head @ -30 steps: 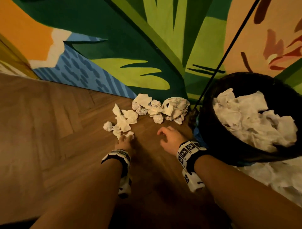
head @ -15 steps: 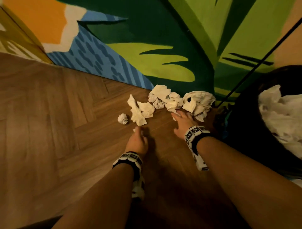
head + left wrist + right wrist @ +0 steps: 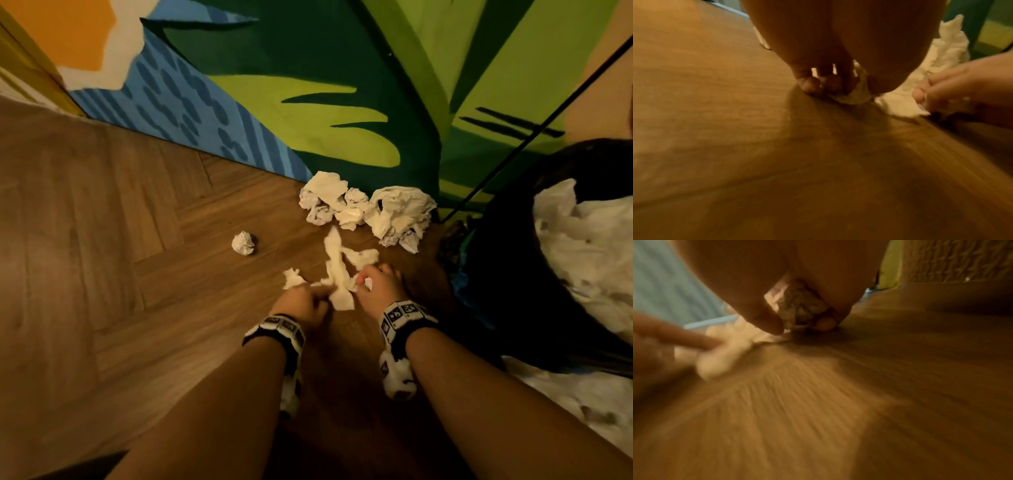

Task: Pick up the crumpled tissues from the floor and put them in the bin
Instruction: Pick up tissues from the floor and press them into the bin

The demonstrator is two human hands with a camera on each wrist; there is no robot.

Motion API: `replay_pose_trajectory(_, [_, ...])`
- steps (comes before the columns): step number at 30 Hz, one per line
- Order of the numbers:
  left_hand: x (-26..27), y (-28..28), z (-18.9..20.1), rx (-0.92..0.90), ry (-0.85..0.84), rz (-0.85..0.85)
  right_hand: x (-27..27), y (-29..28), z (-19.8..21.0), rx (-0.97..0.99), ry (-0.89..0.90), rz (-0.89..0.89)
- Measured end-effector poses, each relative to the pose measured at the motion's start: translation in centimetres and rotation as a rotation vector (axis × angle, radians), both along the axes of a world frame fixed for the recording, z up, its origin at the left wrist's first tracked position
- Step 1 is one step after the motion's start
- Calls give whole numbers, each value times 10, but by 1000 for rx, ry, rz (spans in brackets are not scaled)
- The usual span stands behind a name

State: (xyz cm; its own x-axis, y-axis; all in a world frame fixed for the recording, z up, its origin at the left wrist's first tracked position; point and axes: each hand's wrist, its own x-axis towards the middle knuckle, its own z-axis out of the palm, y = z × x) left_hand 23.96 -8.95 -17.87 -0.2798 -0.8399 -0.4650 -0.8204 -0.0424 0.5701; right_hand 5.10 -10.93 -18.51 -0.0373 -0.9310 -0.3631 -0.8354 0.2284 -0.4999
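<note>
Your left hand (image 3: 303,303) curls its fingers around a tissue scrap (image 3: 856,95) against the floor (image 3: 120,257). Your right hand (image 3: 378,286) clutches a crumpled wad (image 3: 801,308), thumb down on the long tissue (image 3: 337,270) between both hands. A pile (image 3: 370,209) lies beyond by the wall; the bin (image 3: 507,274) stands right.

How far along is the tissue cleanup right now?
Partly done: the bin already holds a heap of tissues. In hand: the left hand and the right hand each grip tissues at floor level, the right one holding a crumpled wad. Left: the pile by the wall and a lone ball remain on the floor.
</note>
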Motion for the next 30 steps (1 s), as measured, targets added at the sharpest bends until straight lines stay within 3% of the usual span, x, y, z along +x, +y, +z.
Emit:
replay_pose_trajectory(2, [-7, 5, -4, 1, 82, 49, 2, -3, 6, -18, -132, -142])
replay_pose_trajectory(6, [5, -7, 0, -182, 85, 422, 2, -1, 13, -103, -279, -272])
replay_pose_trajectory(10, [34, -34, 13, -290, 138, 849, 5, 6, 11, -43, -258, -154])
replay_pose_trajectory(13, [56, -52, 17, -220, 78, 985, 7, 10, 7, 53, -80, -5])
replay_pose_trajectory(16, [74, -59, 11, -75, -10, 978, 8, 15, 4, 41, -45, 67])
replay_pose_trajectory(21, [82, -51, -4, -6, -180, 741, 4, 20, 6, 51, -26, 148])
replay_pose_trajectory(26, [64, -43, -3, 84, -201, 736, -3, 19, 9, -23, -174, -76])
replay_pose_trajectory(30, [40, -32, 1, -69, -52, 697, -2, 16, 12, -32, -318, -196])
